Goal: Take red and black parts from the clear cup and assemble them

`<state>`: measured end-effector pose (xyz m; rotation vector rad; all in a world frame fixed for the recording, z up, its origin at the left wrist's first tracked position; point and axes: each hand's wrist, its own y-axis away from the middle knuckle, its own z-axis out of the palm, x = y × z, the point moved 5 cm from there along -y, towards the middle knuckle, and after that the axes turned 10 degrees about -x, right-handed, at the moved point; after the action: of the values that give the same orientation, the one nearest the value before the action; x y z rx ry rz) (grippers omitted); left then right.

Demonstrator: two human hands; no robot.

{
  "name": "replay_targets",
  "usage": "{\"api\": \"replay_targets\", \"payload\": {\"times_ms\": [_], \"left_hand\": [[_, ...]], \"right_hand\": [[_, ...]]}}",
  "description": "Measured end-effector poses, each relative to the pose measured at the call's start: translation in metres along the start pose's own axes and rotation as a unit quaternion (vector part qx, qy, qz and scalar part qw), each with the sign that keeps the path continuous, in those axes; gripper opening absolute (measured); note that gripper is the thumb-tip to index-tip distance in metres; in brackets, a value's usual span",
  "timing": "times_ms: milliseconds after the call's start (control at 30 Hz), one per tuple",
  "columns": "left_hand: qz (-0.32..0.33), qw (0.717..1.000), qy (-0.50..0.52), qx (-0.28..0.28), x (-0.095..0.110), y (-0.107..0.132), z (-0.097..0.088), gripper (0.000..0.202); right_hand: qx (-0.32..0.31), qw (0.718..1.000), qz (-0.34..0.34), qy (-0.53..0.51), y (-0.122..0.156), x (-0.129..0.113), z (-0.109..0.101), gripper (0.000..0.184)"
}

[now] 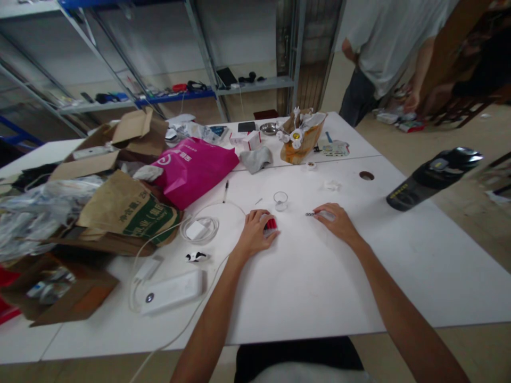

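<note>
On the white table, my left hand has its thumb and fingers around a small clear case with red inside. To the right, my right hand pinches a small black-and-white patterned piece, too small to name; a clear part shows under the fingers. Between and beyond the hands is a clear round container with a thin ring-shaped rim. A small thin grey piece lies just left of it.
A dark bottle stands at the right. On the left are a white power bank, a coiled cable, a pen, a magenta bag and cardboard boxes. A person stands beyond the table.
</note>
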<state>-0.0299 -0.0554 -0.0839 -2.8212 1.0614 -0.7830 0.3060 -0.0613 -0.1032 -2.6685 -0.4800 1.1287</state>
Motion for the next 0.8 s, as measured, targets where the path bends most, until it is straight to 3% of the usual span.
{"api": "replay_targets", "payload": {"times_ms": [800], "left_hand": [[0.015,1.0,-0.022,0.011,0.0006,0.0014,0.0018,0.059]], "right_hand": [[-0.001,1.0,0.002,0.01,-0.0001,0.005,0.0038,0.026]]}}
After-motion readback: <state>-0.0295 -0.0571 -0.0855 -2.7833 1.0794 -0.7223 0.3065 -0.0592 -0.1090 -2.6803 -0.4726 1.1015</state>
